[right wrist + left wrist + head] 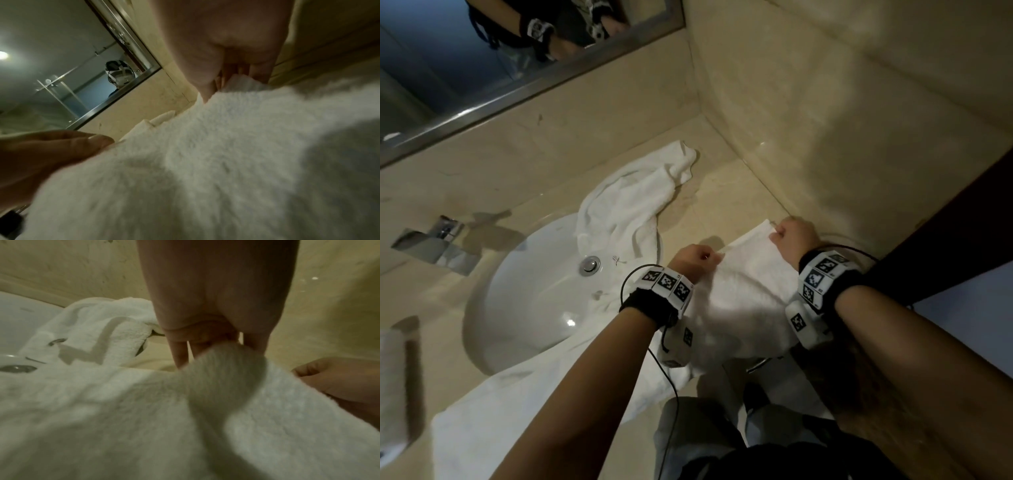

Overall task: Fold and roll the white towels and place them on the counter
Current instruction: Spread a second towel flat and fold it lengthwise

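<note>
A white towel [750, 291] lies on the beige counter [726, 192] to the right of the sink and hangs over the front edge. My left hand [697, 262] pinches its far edge near the sink side, seen close up as the left hand [218, 344] gripping the towel [164, 418]. My right hand [789, 238] pinches the far corner by the side wall; in the right wrist view the right hand [236, 81] holds the towel [205, 162]. A second crumpled white towel [633, 202] lies behind, partly draped into the basin. A third white towel [517, 411] lies along the counter's front edge.
The white oval sink [534, 291] with a metal drain [590, 265] fills the counter's left. A chrome faucet [436, 245] stands at its left. A mirror [482, 51] is mounted behind; a beige wall [842, 120] closes the right side. A rolled white thing [393, 387] sits far left.
</note>
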{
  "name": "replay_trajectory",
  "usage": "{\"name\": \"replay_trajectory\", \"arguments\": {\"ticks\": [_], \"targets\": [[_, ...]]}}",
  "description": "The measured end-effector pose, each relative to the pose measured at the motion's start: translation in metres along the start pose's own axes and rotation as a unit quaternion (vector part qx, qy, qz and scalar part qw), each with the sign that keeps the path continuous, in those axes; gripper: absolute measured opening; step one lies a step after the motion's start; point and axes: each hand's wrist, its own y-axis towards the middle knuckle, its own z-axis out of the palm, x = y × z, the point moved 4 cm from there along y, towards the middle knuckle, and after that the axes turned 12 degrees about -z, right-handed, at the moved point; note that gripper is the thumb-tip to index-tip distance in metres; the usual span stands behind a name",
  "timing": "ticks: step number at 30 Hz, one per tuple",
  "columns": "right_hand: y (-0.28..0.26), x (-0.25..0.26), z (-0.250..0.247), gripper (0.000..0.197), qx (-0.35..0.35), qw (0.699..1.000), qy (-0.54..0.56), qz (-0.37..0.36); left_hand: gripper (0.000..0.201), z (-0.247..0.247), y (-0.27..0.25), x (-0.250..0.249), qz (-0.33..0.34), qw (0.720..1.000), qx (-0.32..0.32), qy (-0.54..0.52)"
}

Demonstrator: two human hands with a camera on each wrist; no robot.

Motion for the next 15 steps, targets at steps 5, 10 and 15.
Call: {"name": "replay_trajectory", "arguments": {"ticks": [5,10,15], "targets": [[0.011,-0.002,0.003,0.033,0.017,0.998,-0.036,0.040,0.042,0.004,0.000,0.017,-0.036,0.997,0.040,0.055],[0.023,-0.001,0.010,0.035,0.044,0.995,-0.060,0.072,0.036,-0.008,0.009,0.018,-0.070,0.994,-0.039,0.073],[0.030,0.003,0.013,0.038,0.067,0.990,-0.101,0.072,0.040,-0.012,0.013,0.032,-0.123,0.986,-0.054,0.098]]}}
